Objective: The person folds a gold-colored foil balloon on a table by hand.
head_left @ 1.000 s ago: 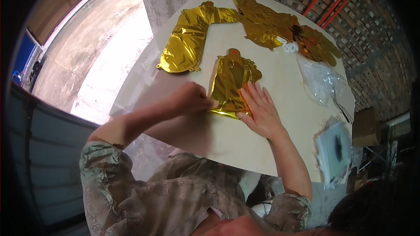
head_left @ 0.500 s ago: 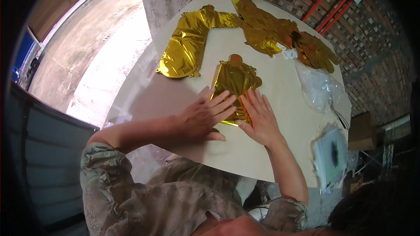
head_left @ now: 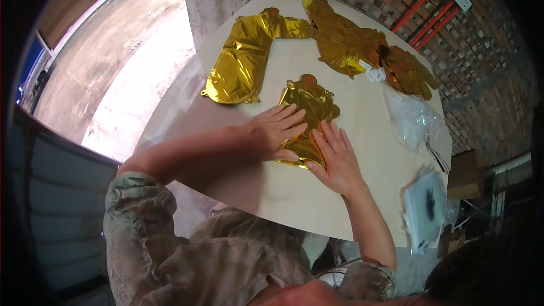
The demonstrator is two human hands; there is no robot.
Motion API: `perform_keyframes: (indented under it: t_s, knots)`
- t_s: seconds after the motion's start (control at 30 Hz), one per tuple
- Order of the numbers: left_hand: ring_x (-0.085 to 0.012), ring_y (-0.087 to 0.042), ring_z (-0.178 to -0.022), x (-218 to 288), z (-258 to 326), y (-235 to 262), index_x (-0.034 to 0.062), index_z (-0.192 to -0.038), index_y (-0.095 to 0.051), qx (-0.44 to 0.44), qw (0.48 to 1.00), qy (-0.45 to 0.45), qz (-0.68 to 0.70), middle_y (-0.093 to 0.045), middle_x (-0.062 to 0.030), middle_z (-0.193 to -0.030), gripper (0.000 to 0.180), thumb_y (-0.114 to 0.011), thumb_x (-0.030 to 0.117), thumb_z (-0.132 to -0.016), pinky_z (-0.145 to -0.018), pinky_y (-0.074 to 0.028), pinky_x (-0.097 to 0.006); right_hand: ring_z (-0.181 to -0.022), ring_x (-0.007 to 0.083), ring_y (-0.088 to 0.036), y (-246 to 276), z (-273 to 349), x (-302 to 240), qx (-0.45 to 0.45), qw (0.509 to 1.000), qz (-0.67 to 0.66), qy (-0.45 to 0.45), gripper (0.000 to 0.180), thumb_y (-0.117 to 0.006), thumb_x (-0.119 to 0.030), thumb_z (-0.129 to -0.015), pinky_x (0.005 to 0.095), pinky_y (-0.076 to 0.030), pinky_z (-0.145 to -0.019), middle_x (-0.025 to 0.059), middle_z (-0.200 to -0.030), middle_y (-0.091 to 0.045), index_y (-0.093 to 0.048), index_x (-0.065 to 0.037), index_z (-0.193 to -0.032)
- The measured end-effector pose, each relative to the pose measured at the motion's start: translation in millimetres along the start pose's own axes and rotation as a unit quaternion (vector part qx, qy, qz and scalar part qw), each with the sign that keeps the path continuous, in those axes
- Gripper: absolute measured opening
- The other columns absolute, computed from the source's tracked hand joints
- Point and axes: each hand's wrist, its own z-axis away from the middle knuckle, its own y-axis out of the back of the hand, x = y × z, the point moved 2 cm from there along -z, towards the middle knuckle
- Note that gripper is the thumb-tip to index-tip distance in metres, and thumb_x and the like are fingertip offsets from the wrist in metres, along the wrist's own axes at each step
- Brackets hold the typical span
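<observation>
A flat, folded gold foil balloon (head_left: 309,105) lies on the pale table in front of me, with a small red mark near its far tab. Across its left side rests my left hand (head_left: 277,129), fingers outstretched and palm down. My right hand (head_left: 337,161) lies on its right edge, the fingers flat and the thumb pointing toward the near edge of the foil. Parts of the balloon are hidden beneath both hands.
A larger gold foil balloon (head_left: 238,59) lies at the far left of the table (head_left: 306,209). More gold foil pieces (head_left: 351,45) spread at the far right, with white ribbon (head_left: 373,72) on them. Nearby are a clear plastic bag (head_left: 416,119) and a stack of clear packets (head_left: 424,209).
My left hand has slid away from me over the foil, onto its upper left side. The right hand stays nearly in place on the right edge.
</observation>
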Motion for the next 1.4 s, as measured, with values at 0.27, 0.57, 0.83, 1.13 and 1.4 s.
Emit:
perform_keyframes:
  t_s: [0.27, 0.57, 0.83, 1.13, 1.4]
  knots:
    - [-0.0390, -0.029, -0.148, 0.1, -12.6, 3.4, 0.0020, -0.148, -0.042, -0.047, 0.999, -0.012, 0.001, -0.035, -0.0221, -0.157, 0.076, -0.057, 0.054, -0.095, -0.121, -0.022, -0.053, -0.150, 0.0382, -0.025, 0.9, 2.1, -0.1, -0.003, 1.000, -0.007, -0.004, 0.072, -0.063, -0.046, -0.093, 0.0506, -0.018, -0.123, 0.0203, -0.159, -0.031, -0.044, -0.004, -0.148]
    - [-0.0369, -0.028, -0.149, -30.2, -40.6, 20.7, 0.0003, -0.150, -0.037, -0.024, 0.996, 0.064, 0.053, -0.033, -0.0209, -0.158, 0.061, -0.043, 0.040, -0.104, -0.119, -0.023, -0.051, -0.149, 0.0389, -0.025, -2.0, 0.7, -0.1, -0.010, 1.000, 0.002, -0.008, 0.072, -0.060, -0.048, -0.094, 0.0504, -0.017, -0.123, 0.0214, -0.159, -0.032, -0.044, -0.002, -0.147]
    - [-0.0378, -0.038, -0.144, 10.9, -3.9, 10.6, -0.0031, -0.142, -0.048, 0.003, 1.000, -0.023, 0.017, -0.041, -0.0226, -0.154, 0.067, -0.069, 0.034, -0.091, -0.118, -0.030, -0.050, -0.150, 0.0388, -0.023, 5.2, 0.1, -2.2, -0.011, 1.000, -0.011, -0.009, 0.071, -0.062, -0.046, -0.094, 0.0503, -0.017, -0.123, 0.0219, -0.160, -0.030, -0.044, -0.002, -0.147]
    - [-0.0379, -0.031, -0.148, 8.3, -7.0, 9.7, -0.0013, -0.147, -0.044, -0.038, 0.998, -0.021, 0.034, -0.035, -0.0226, -0.158, 0.072, -0.070, 0.032, -0.089, -0.120, -0.025, -0.051, -0.113, 0.0168, -0.060, 43.6, 13.3, 24.6, 0.091, 0.906, -0.321, -0.262, 0.030, -0.058, -0.013, -0.098, 0.0290, -0.047, -0.097, 0.0115, -0.129, -0.060, -0.063, -0.001, -0.125]
    - [-0.0393, -0.025, -0.150, 4.5, -16.5, 1.0, 0.0091, -0.151, -0.042, -0.114, 0.993, -0.030, 0.008, -0.029, -0.0224, -0.160, 0.067, -0.061, 0.042, -0.096, -0.120, -0.019, -0.058, -0.082, 0.0139, -0.066, 51.7, 7.0, -6.3, 0.028, 0.861, -0.309, -0.404, 0.023, -0.065, -0.018, -0.095, 0.0291, -0.052, -0.077, 0.0079, -0.087, -0.070, -0.068, 0.002, -0.106]
